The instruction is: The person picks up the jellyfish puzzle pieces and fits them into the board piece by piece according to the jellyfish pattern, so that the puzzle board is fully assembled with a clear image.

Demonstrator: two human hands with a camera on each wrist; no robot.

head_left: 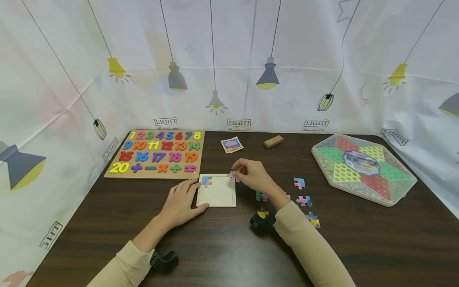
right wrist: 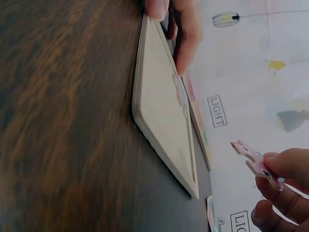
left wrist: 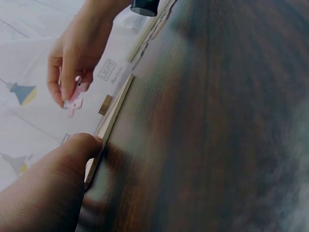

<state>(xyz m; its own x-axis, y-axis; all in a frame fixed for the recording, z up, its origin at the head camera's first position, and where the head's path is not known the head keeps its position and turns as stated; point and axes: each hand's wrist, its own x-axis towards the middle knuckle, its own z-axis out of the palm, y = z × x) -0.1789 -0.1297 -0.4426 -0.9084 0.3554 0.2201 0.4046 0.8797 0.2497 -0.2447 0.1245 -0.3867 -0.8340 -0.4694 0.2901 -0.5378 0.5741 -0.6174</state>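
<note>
A pale wooden puzzle tray (head_left: 216,197) lies flat on the dark table, with one blue and pink jigsaw piece (head_left: 206,181) in its upper left corner. My left hand (head_left: 182,201) rests at the tray's left side, fingers fairly straight, the thumb along the near edge. Above the tray's upper right corner, my right hand (head_left: 251,174) pinches a pink jigsaw piece (right wrist: 260,169) between thumb and fingers. In the right wrist view this piece is held clear of the tray. Several loose jigsaw pieces (head_left: 304,201) lie to the right, some partly hidden by the right forearm.
A wooden number board (head_left: 153,168) lies at the back left. Behind the tray are a small picture card (head_left: 232,145) and a wooden block (head_left: 273,141). A hexagonal board game box (head_left: 363,169) lies at the right. A printed cloth (head_left: 229,48) hangs along the table's back edge.
</note>
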